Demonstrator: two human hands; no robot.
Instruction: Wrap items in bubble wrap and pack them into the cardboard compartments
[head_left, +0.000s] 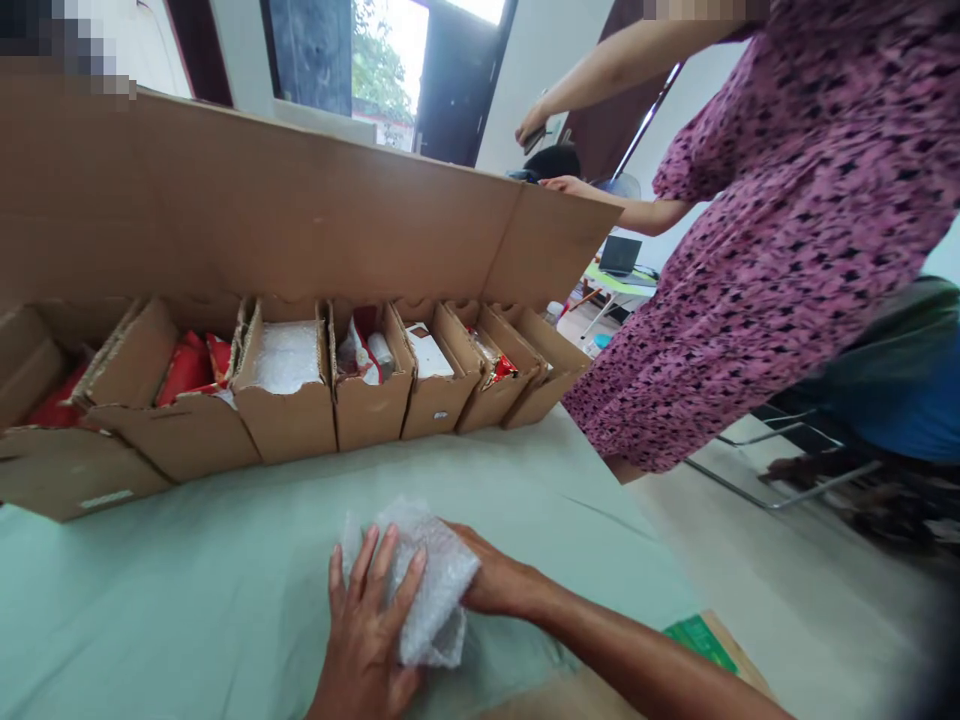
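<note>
A crumpled packet of clear bubble wrap is between my hands above the green cloth. My left hand lies on its left side with the fingers spread, pressing lightly against the wrap. From the right, my right hand grips the packet, its fingertips hidden behind the wrap. Whatever the wrap may contain cannot be made out. Beyond my hands stands a row of open cardboard bins. One bin holds a bubble-wrapped bundle, another a white box, and others red packets.
A tall cardboard panel rises behind the bins. At the right stands a person in a pink patterned dress, arms stretched over the panel's far side. A green packet lies at the cloth's right edge. A metal-framed chair is farther right.
</note>
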